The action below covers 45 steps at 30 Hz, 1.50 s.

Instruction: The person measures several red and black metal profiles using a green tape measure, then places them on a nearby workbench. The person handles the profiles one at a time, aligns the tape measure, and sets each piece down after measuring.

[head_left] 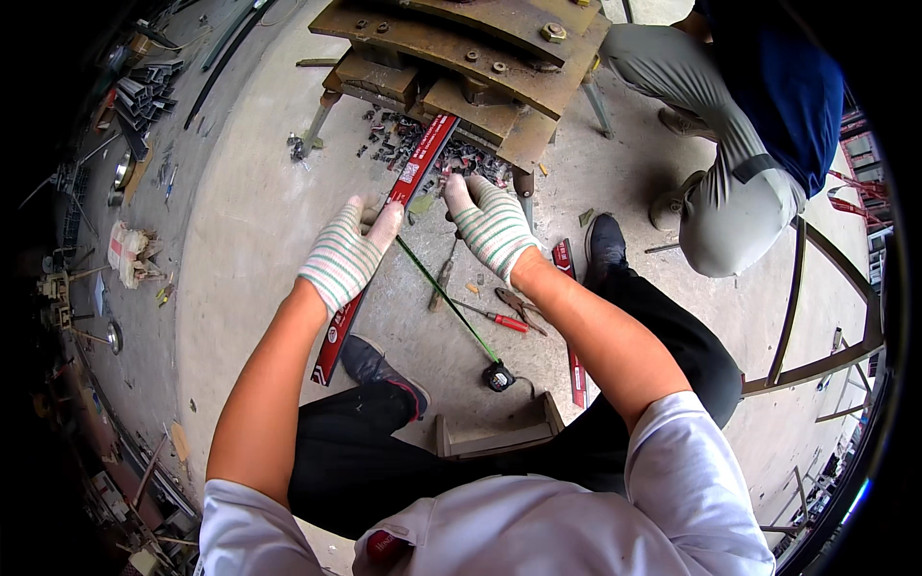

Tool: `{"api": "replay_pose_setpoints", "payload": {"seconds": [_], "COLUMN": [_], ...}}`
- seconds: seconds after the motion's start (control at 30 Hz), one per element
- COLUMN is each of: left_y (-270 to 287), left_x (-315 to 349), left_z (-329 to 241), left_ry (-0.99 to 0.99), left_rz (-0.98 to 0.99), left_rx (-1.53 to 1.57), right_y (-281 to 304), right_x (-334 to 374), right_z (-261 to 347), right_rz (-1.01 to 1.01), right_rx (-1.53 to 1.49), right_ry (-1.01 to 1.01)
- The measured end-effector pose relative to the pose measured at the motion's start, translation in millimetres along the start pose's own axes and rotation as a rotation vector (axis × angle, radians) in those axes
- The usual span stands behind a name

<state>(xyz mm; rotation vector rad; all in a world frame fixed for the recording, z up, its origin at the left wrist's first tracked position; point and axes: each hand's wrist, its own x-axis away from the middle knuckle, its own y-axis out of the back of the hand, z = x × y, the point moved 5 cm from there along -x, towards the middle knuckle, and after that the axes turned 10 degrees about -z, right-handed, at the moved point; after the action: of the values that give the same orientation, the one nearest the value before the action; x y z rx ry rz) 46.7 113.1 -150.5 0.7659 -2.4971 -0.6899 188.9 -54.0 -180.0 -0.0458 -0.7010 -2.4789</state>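
My left hand (344, 252), in a white glove with green stripes, closes round a long strip with red printed film (411, 173). The strip slants from beside my left shoe up into a rusty metal press-like fixture (480, 72). My right hand (492, 221), gloved alike, is just right of the strip with its fingers bent together. Something small and dark shows under those fingers, too hidden to name. A black tape measure (498, 375) lies on the floor between my feet, its green blade (444, 297) running out to near my left thumb.
Pliers (520, 307), a red-handled screwdriver (506, 322) and another red strip (573, 370) lie near my right knee. Dark scraps (384, 134) litter the floor beneath the fixture. A co-worker in grey trousers (735, 206) crouches at right, near a curved metal frame (799, 298).
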Motion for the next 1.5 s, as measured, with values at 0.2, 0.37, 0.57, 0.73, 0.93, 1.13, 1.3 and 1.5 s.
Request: {"api": "replay_pose_setpoints", "payload": {"seconds": [0.2,0.37,0.57,0.73,0.93,1.13,1.3,1.5], "left_y": [-34,-52,-65,-63,-64,-62,-62,-61], "left_x": [-64,-99,-109,-105,-103,-102,-99,-96], "left_z": [-46,-56,-60,-66,-69,-68,-71,-72], "left_ry": [-0.079,-0.067,-0.026,-0.122,-0.175,-0.177,-0.185,-0.165], "left_rz": [-0.094,-0.091,-0.060,-0.120,-0.131,-0.149,-0.175,-0.163], "left_rx": [-0.190,-0.209,-0.124,-0.197,-0.202,-0.189,-0.132,-0.073], "right_y": [81,140,158,152,150,146,144,142], "right_x": [41,112,134,132,138,136,136,136], "right_z": [44,50,66,83,85,88,87,88], "right_rz": [0.186,0.267,0.130,0.141,0.151,0.169,0.169,0.178], "right_rx": [0.297,0.289,0.231,0.279,0.321,0.332,0.345,0.353], "right_ry": [0.130,0.136,0.249,0.461,0.515,0.538,0.543,0.551]}}
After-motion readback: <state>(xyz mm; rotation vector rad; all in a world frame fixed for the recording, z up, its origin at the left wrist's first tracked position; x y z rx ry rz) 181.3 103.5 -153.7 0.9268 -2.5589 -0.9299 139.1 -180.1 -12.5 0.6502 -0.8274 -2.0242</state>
